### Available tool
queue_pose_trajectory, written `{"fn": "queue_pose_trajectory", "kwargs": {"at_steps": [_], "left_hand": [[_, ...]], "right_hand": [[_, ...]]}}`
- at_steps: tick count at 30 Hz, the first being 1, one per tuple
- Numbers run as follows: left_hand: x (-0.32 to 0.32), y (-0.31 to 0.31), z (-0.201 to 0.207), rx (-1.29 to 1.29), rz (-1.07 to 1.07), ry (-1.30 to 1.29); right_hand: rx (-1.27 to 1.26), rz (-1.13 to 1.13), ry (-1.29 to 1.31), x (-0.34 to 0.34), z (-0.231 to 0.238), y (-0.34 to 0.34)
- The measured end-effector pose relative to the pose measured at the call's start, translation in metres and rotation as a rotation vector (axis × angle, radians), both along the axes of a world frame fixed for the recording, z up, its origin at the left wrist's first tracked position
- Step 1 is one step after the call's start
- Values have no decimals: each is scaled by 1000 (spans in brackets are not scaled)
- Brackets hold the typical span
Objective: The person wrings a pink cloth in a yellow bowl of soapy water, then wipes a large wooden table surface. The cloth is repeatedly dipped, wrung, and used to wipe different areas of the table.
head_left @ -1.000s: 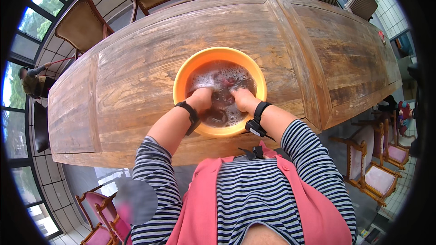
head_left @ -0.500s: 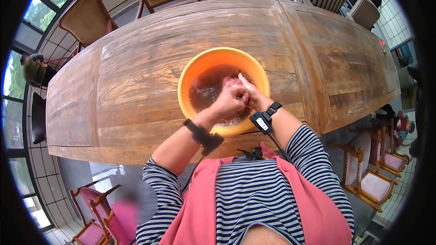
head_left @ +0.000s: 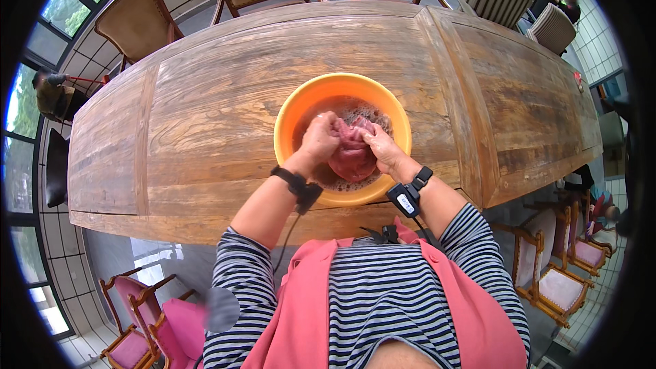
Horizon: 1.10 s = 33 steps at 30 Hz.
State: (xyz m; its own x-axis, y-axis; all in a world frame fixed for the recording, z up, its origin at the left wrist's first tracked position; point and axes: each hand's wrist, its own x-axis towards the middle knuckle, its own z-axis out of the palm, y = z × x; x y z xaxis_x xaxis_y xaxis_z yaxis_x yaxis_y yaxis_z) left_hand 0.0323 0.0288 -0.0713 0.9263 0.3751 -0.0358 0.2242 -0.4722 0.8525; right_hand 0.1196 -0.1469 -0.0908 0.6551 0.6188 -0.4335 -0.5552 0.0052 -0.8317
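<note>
Over the orange basin [head_left: 294, 106] I've got left hand [head_left: 320, 138] and right hand [head_left: 380, 149] both clenched on a pink cloth [head_left: 352, 152], sudsy water underneath.

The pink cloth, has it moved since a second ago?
Yes. The pink cloth has come up out of the water, bunched between both hands above the orange basin.
</note>
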Motion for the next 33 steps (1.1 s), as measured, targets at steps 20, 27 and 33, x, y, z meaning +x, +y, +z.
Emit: {"fn": "queue_pose_trajectory", "kwargs": {"at_steps": [20, 27, 33], "left_hand": [[-40, 13, -14, 468, -604, 743], [5, 21, -9, 223, -198, 694], [1, 6, 19, -836, 119, 229]], "right_hand": [[-1196, 985, -1218, -3, 8, -21], [-1085, 823, -754, 15, -4, -2], [-393, 203, 107, 3, 14, -1]]}}
